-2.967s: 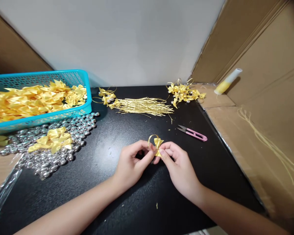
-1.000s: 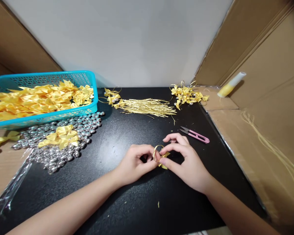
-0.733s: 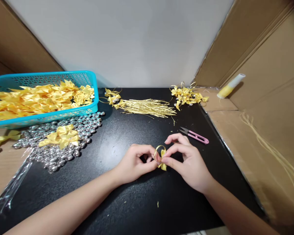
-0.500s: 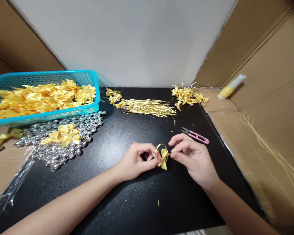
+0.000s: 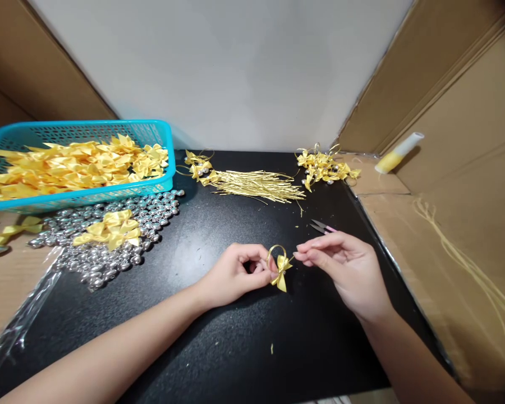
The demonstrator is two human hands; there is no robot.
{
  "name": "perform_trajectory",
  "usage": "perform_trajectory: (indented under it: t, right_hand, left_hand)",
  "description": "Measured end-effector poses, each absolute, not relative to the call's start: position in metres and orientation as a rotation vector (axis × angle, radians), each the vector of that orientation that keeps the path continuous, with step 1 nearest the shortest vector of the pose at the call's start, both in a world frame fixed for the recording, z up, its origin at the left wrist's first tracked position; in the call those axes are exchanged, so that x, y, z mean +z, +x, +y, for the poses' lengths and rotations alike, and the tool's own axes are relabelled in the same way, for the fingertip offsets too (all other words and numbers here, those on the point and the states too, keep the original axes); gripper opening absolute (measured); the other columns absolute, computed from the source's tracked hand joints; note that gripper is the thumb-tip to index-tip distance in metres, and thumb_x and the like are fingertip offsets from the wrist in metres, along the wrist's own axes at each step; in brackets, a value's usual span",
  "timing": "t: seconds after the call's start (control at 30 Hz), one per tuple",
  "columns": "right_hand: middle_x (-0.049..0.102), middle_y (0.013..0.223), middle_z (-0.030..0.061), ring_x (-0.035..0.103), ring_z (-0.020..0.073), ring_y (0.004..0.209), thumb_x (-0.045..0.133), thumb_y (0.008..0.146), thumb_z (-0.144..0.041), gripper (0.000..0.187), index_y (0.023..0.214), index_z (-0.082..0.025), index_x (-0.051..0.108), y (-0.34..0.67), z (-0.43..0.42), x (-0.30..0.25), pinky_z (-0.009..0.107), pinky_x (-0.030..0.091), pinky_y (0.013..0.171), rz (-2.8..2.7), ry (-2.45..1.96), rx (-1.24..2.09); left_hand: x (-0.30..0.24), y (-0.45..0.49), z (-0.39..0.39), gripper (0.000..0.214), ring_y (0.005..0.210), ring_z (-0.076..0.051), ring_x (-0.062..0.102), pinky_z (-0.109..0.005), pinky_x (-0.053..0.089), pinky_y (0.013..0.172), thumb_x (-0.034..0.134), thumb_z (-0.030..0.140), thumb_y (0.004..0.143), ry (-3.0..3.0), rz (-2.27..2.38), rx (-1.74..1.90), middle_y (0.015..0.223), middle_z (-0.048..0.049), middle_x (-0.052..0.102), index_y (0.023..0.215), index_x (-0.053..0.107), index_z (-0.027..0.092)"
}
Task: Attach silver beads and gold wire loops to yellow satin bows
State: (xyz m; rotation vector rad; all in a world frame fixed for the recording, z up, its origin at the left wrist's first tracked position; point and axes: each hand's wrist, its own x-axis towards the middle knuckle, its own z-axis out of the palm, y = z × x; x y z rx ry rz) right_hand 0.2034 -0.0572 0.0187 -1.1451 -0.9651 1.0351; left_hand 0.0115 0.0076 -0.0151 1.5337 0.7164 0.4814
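Observation:
My left hand (image 5: 235, 274) pinches a small yellow satin bow (image 5: 282, 269) with a gold cord loop on top, held just above the black table (image 5: 219, 336). A thin gold cord end sticks out to the right of the bow, and my right hand (image 5: 345, 269) pinches it between thumb and forefinger. Both hands are closed in a pinch, a few centimetres apart.
A turquoise basket (image 5: 88, 196) of yellow bows stands at the far left above a heap of silver beads (image 5: 109, 247) with loose bows (image 5: 109, 230) on it. Gold cords (image 5: 256, 185), finished bows (image 5: 324, 167) and pink snips (image 5: 322, 226) lie behind my hands. Cardboard walls the right side.
My right hand has let go of the bow itself and drawn away to the right along the cord end. The left hand keeps the bow in place.

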Motion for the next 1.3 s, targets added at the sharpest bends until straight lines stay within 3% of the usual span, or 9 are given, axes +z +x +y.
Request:
perform_trajectory:
  t: [0.2,0.5,0.73,0.87,1.0,1.1,1.3]
  right_hand:
    - [0.077,0.074,0.0026,0.075,0.0182,0.066,0.083,0.067,-0.022,0.010,0.072,-0.023,0.075,0.206,-0.057,0.014,0.029,0.065,0.066,-0.933,-1.131,1.056]
    - [0.077,0.073,0.0016,0.074,0.0159,0.064,0.083,0.068,-0.022,0.010,0.074,-0.023,0.075,0.207,-0.057,0.013,0.025,0.064,0.063,-0.925,-1.115,1.027]
    - [0.074,0.077,-0.0003,0.072,0.0126,0.070,0.080,0.072,-0.021,0.009,0.078,-0.025,0.076,0.208,-0.059,0.006,0.024,0.060,0.071,-0.982,-1.087,1.089]
    - [0.070,0.076,-0.0005,0.066,0.0116,0.071,0.077,0.076,-0.027,0.005,0.078,-0.025,0.074,0.209,-0.059,0.003,0.023,0.055,0.067,-1.034,-1.105,1.047]
    - [0.063,0.071,-0.0005,0.059,0.0118,0.066,0.068,0.083,-0.039,0.018,0.080,-0.021,0.065,0.201,-0.058,-0.003,0.024,0.049,0.063,-0.961,-1.167,1.046]
    - [0.049,0.061,-0.0048,0.046,0.0099,0.056,0.059,0.088,-0.044,0.024,0.080,-0.021,0.056,0.192,-0.058,-0.009,0.023,0.041,0.055,-0.882,-1.192,1.092]
    - [0.041,0.066,-0.0058,0.039,0.0098,0.059,0.065,0.082,-0.033,0.014,0.088,-0.022,0.058,0.185,-0.062,-0.009,0.022,0.036,0.056,-0.913,-1.232,1.183]
  left_hand:
    - [-0.013,0.013,0.006,0.017,0.054,-0.008,0.043,-0.020,0.037,0.053,0.067,0.029,0.078,1.593,0.692,0.493,0.058,0.0018,0.055,0.072,0.066,0.013]
    - [-0.012,0.012,0.005,0.017,0.051,-0.007,0.038,-0.020,0.032,0.051,0.066,0.028,0.079,1.606,0.697,0.495,0.054,0.0046,0.048,0.071,0.064,0.013]
    - [-0.012,0.014,0.002,0.010,0.067,-0.010,0.054,-0.021,0.045,0.064,0.060,0.023,0.086,1.446,0.641,0.531,0.076,-0.0008,0.060,0.091,0.060,0.015]
    - [-0.014,0.015,0.000,0.011,0.069,-0.010,0.057,-0.022,0.048,0.065,0.058,0.021,0.087,1.305,0.618,0.532,0.081,-0.0013,0.060,0.096,0.060,0.015]
    - [-0.016,0.016,-0.001,0.010,0.075,-0.012,0.060,-0.023,0.050,0.066,0.060,0.023,0.086,1.237,0.639,0.555,0.083,-0.0021,0.061,0.093,0.057,0.016]
    - [-0.016,0.017,-0.002,0.010,0.071,-0.010,0.058,-0.022,0.049,0.065,0.061,0.022,0.086,1.239,0.640,0.575,0.079,-0.0004,0.059,0.090,0.055,0.015]
    - [-0.013,0.018,-0.003,0.012,0.069,-0.010,0.057,-0.023,0.048,0.067,0.063,0.020,0.085,1.212,0.628,0.574,0.076,0.0012,0.058,0.088,0.053,0.015]
